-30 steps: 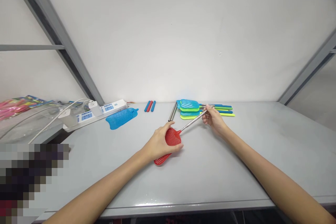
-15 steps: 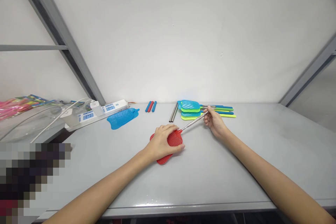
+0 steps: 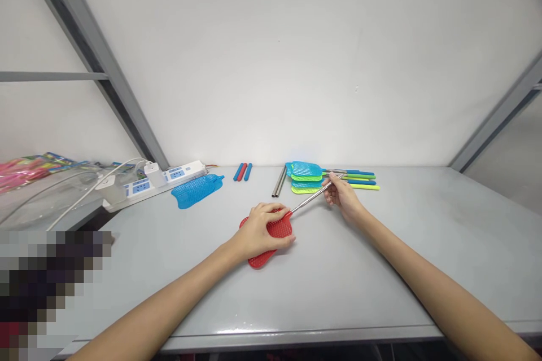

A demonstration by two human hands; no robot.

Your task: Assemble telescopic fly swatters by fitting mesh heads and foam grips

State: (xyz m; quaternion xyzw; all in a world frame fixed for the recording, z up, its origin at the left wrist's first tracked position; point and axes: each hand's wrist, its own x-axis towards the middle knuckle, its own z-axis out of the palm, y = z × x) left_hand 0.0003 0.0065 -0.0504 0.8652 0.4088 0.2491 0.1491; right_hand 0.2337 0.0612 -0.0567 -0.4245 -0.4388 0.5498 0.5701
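A red fly swatter head with a perforated face lies low over the table, tilted toward the front left. My left hand grips it from above, thumb on the near edge and fingers over the far edge. From the neck of the head a thin silver metal rod runs up to the right. My right hand pinches this rod close to its far end, whose tip shows just past the fingers. Behind that hand lies a stack of blue and green fly swatters with coloured handles pointing right.
Two loose metal tubes lie left of the stack. Farther left are blue and red handle grips and blue swatter heads. A white power strip with plugs and cables borders the table. Bagged pink items lie at far left.
My right hand has shifted slightly left along the rod, and the rod's tip now shows beyond the fingers. My left hand keeps its grip on the red head.
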